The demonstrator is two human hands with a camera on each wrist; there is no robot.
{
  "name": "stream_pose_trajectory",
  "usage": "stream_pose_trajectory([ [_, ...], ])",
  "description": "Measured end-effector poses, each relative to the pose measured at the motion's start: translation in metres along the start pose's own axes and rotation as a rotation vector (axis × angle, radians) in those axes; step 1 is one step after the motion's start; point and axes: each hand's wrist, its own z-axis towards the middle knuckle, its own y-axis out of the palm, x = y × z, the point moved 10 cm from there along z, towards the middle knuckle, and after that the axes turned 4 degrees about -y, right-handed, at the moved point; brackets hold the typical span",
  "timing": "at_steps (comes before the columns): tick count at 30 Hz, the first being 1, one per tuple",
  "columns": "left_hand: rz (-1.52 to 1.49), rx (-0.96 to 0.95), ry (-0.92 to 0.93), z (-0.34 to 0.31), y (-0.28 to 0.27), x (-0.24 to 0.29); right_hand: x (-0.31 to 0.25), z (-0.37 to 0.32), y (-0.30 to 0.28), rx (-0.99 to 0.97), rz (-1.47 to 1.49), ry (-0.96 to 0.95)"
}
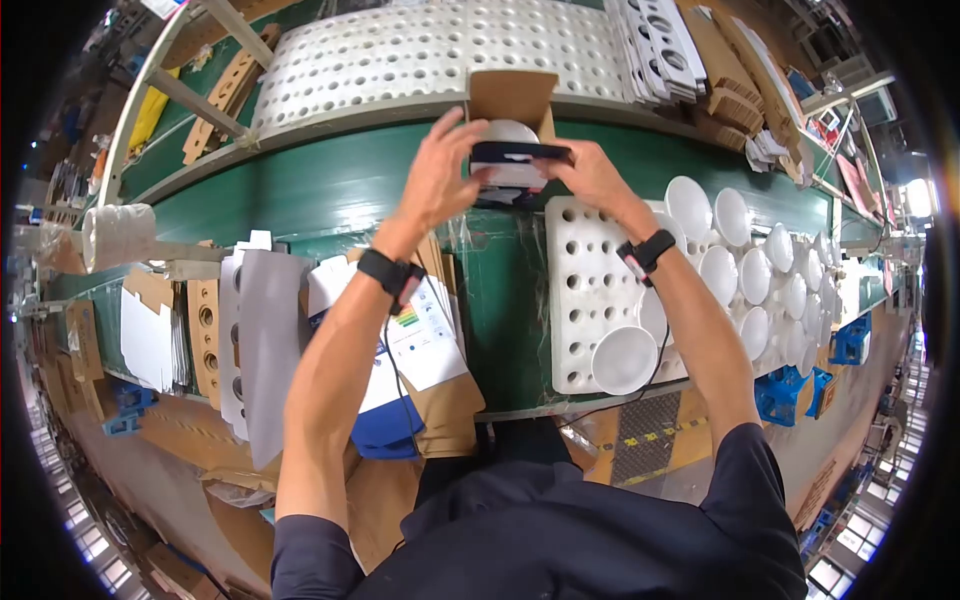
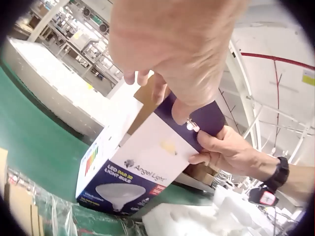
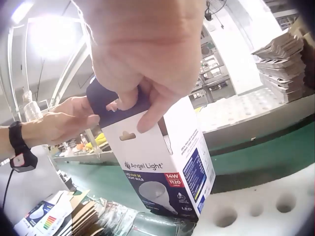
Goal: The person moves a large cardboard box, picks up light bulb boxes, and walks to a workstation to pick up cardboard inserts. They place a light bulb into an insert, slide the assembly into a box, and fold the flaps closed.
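Two hands, left point(image 1: 438, 172) and right point(image 1: 597, 180), pinch the dark flap point(image 3: 117, 116) of a smooth, rectangular cardboard box point(image 3: 162, 162) between them.

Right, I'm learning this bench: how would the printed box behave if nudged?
Standing taller than wide, the box might tip rather than slide. Its dark flap looks like thin card, so probably bends easily. The bulb sits broad end up, so top-heaviness is possible.
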Motion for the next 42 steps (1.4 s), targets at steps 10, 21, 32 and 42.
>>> stream_pose_trajectory([
  [10,-0.149,-0.011,-0.241,-0.001,0.013,-0.033,-0.020,0.009,-0.011,0.187,-0.483,-0.197],
  [21,0.527,-0.215,0.017,-0.015,0.057,0.023,-0.005,-0.009,0.037,-0.098,-0.924,-0.531],
  [32,0.413,-0.119,0.027,-0.007,0.047,0.015,0.005,-0.009,0.036,-0.365,-0.618,-0.325],
  [42,0.222,-0.068,0.082,-0.014,0.023,0.029,-0.008,-0.020,-0.047,0.395,-0.105,-0.155],
])
